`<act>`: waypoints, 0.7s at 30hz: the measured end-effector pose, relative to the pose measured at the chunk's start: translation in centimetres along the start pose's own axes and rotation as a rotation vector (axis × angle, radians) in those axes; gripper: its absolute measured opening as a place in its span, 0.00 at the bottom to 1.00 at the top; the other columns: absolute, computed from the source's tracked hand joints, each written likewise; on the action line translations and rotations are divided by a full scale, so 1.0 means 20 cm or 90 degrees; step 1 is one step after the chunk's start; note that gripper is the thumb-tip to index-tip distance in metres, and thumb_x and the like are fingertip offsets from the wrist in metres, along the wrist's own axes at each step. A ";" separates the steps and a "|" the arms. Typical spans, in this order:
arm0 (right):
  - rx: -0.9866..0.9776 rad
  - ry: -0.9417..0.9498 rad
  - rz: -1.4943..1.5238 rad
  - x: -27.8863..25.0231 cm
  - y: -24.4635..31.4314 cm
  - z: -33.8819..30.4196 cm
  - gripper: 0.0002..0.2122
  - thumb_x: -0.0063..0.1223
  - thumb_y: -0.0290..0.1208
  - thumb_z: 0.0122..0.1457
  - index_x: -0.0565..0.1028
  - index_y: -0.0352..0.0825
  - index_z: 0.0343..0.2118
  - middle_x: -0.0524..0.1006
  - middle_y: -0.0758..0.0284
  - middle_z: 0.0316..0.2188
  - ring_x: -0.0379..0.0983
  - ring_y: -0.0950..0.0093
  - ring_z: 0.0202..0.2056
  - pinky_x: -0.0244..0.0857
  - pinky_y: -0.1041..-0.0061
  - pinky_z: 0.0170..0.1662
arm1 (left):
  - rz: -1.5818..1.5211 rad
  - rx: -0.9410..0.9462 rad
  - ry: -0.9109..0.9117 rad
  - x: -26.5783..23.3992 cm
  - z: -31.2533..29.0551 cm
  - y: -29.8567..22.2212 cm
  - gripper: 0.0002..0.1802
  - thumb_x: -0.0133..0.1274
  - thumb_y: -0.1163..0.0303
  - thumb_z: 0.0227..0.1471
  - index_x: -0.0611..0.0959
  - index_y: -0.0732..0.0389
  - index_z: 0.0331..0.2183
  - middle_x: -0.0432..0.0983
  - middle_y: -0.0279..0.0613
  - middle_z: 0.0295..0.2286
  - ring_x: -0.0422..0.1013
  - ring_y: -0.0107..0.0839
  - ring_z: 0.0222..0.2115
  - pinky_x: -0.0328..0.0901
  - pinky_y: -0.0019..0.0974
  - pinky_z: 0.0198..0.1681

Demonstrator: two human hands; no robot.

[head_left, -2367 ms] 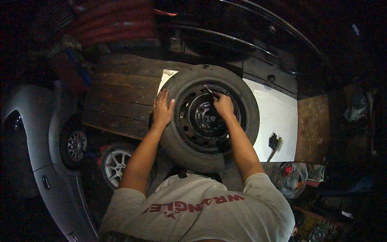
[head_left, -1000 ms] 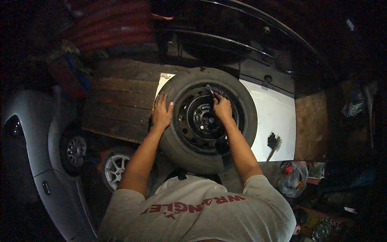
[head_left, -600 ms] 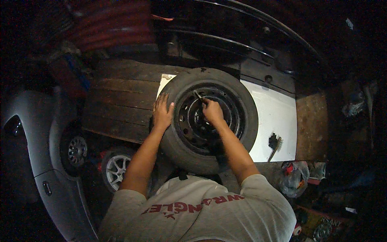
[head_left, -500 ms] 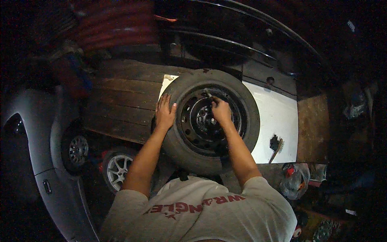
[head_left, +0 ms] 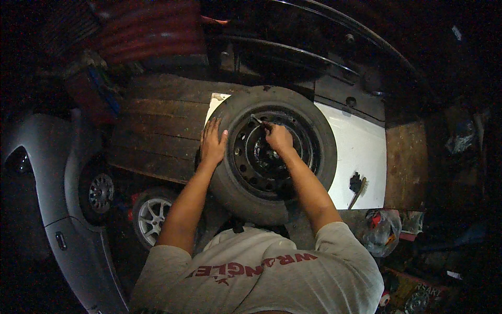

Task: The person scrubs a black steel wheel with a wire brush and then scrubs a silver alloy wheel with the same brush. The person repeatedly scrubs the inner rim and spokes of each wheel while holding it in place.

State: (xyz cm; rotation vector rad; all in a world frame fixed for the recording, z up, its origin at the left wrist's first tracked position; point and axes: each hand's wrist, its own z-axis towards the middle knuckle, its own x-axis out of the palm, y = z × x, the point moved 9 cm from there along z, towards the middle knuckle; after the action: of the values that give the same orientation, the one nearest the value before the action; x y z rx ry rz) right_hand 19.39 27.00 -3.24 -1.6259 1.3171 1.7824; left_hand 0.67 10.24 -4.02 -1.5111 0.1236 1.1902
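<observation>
A tyre (head_left: 230, 191) on a black steel wheel rim (head_left: 248, 175) lies flat in front of me, on a white panel (head_left: 361, 152). My left hand (head_left: 213, 142) rests on the left side of the tyre, its fingers stretched out along the rubber. Over the rim's centre, my right hand (head_left: 280, 138) is closed round a slim brush-like tool (head_left: 257, 119) with a light tip. That tip points to the upper left part of the rim; its exact kind is too small to make out. Parts of the rim look wet and shiny.
A wire brush (head_left: 358, 192) and a small black piece (head_left: 355, 182) lie on the panel at right. Wooden planks (head_left: 151, 125) extend to the left. Nearby are a silver alloy wheel (head_left: 151, 214), a grey car (head_left: 57, 193) and a plastic bag (head_left: 383, 233).
My right hand has shifted left, and the tool's tip has moved from the rim's top toward its upper left. My left hand stays on the tyre.
</observation>
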 end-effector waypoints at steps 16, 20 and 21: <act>0.059 -0.041 0.081 -0.12 -0.04 -0.03 0.14 0.51 0.34 0.57 0.78 0.42 0.46 0.78 0.49 0.35 0.75 0.52 0.39 0.69 0.57 0.45 | -0.006 -0.005 0.009 -0.01 0.01 -0.02 0.32 0.44 0.53 0.59 0.64 0.57 0.60 0.56 0.45 0.62 0.48 0.43 0.64 0.41 0.51 0.65; 0.032 -0.004 0.061 -0.11 -0.03 -0.11 0.15 0.50 0.34 0.57 0.78 0.40 0.47 0.79 0.51 0.36 0.76 0.52 0.39 0.70 0.56 0.44 | 0.012 -0.026 0.014 -0.02 -0.01 0.00 0.32 0.43 0.53 0.60 0.64 0.57 0.60 0.55 0.46 0.62 0.48 0.43 0.64 0.41 0.52 0.65; 0.016 0.001 0.069 -0.13 -0.04 -0.13 0.15 0.50 0.34 0.57 0.78 0.40 0.47 0.79 0.52 0.36 0.76 0.52 0.39 0.70 0.55 0.44 | 0.016 -0.023 0.014 -0.01 -0.01 0.00 0.32 0.43 0.53 0.60 0.64 0.57 0.60 0.55 0.46 0.62 0.48 0.43 0.64 0.41 0.52 0.65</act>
State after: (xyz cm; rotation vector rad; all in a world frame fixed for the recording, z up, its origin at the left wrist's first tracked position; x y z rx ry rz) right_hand 22.10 26.08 -0.82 -1.5687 1.4486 1.8188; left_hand 0.66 10.00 -3.91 -1.5581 0.1375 1.2016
